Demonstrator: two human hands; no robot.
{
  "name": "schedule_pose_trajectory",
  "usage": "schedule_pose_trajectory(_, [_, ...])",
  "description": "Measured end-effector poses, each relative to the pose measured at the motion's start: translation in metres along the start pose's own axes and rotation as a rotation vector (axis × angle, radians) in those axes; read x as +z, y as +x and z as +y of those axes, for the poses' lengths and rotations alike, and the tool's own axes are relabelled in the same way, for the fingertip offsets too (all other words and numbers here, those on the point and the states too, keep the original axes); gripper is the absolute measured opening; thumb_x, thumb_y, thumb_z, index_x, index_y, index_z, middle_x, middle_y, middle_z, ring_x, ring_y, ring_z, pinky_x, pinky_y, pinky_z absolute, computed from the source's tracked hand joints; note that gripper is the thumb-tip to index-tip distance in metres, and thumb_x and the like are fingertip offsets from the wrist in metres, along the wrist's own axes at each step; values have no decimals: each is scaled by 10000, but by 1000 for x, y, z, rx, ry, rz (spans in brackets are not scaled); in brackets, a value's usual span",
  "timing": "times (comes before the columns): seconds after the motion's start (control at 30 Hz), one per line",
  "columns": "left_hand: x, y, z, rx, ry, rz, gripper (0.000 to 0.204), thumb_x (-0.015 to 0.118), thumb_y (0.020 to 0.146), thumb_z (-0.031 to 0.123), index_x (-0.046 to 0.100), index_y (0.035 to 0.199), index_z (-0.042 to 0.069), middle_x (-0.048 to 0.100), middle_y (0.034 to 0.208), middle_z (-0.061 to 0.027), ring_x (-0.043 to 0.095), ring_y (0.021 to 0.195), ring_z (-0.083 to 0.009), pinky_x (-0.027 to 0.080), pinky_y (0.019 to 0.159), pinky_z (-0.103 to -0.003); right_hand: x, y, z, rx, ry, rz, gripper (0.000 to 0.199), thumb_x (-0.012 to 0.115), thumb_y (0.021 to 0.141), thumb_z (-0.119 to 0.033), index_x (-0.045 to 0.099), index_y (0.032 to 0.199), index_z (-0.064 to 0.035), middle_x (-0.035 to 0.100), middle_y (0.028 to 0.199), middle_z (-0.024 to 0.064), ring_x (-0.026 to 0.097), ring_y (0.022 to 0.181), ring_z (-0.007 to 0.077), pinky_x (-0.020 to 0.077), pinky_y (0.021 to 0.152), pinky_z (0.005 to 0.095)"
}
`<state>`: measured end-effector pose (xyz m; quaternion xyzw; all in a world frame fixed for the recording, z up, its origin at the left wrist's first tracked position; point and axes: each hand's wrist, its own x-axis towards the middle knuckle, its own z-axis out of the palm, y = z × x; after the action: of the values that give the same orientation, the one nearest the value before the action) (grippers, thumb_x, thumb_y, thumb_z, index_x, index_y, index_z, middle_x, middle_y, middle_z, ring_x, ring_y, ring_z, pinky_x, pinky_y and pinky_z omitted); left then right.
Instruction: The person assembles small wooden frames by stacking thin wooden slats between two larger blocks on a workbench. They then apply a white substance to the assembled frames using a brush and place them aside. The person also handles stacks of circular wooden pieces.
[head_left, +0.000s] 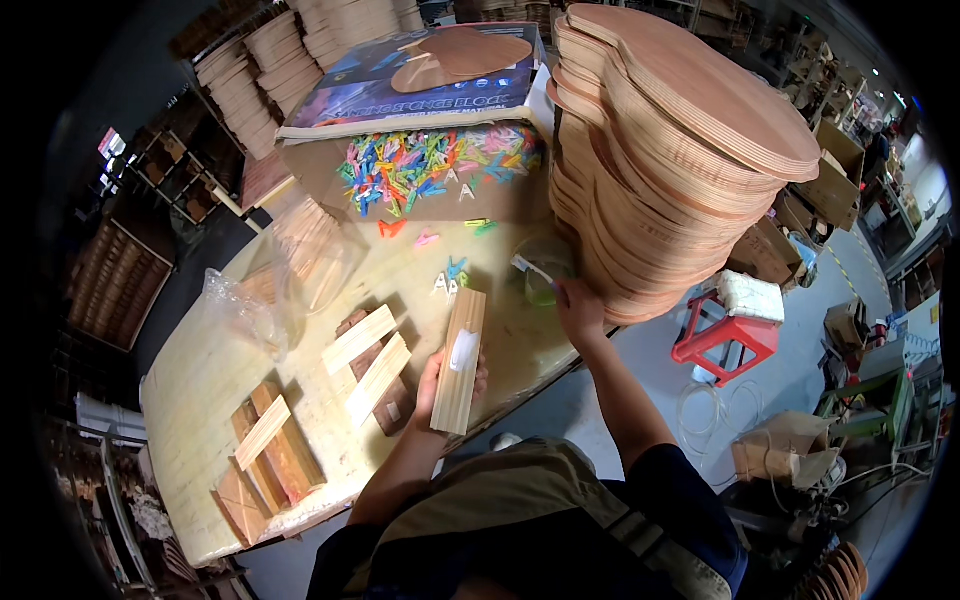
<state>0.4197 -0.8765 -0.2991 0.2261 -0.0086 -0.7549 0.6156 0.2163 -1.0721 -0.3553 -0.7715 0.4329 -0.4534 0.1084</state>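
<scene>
My left hand (430,392) is closed around a pale, ridged wooden piece (458,400) near the table's front edge. On its upper face is a white, wet-looking patch (463,351). My right hand (578,308) grips a slim white brush (534,268), much like a toothbrush, over a clear cup (553,258) with something greenish low inside. Just beyond the wooden piece lie several small plastic clips (455,268), white and blue. Left of my left hand, two pale wood strips (378,380) rest across a dark brown block (393,408).
A cardboard box (420,208) full of colourful clips stands at the back. Tall stacked guitar-shaped wood sheets (640,200) rise beside my right hand. Wooden bars (290,450) and a plastic bag (250,310) with wood strips occupy the table's left. A red stool (725,345) stands right.
</scene>
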Motion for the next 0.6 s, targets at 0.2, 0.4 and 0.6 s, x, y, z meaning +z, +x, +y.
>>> schedule_pose_trajectory(0.2, [-12, -9, 5, -50, -5, -68, 459, 457, 915, 377, 518, 1165, -3, 576, 972, -101, 539, 799, -190, 465, 685, -282, 26, -1, -16, 32, 2, -222, 129, 614, 840, -118, 656, 962, -103, 641, 888, 144, 628, 808, 353, 503, 687, 429])
schedule_pose_trajectory(0.4, [-15, -6, 5, 56, 26, 45, 457, 456, 914, 390, 533, 1134, -4, 574, 931, -90, 540, 777, -184, 473, 680, -283, -29, 3, -51, 13, -142, -171, 111, 614, 841, -165, 621, 920, -86, 613, 826, 155, 621, 769, 355, 505, 671, 426])
schedule_pose_trajectory(0.6, [-17, 10, 3, -4, 107, -22, 380, 447, 925, 385, 560, 1030, 38, 555, 843, -61, 524, 721, -178, 460, 627, -282, -61, 16, -60, -69, -521, -318, 103, 590, 831, -143, 592, 901, -68, 626, 839, 142, 648, 708, 315, 540, 627, 416])
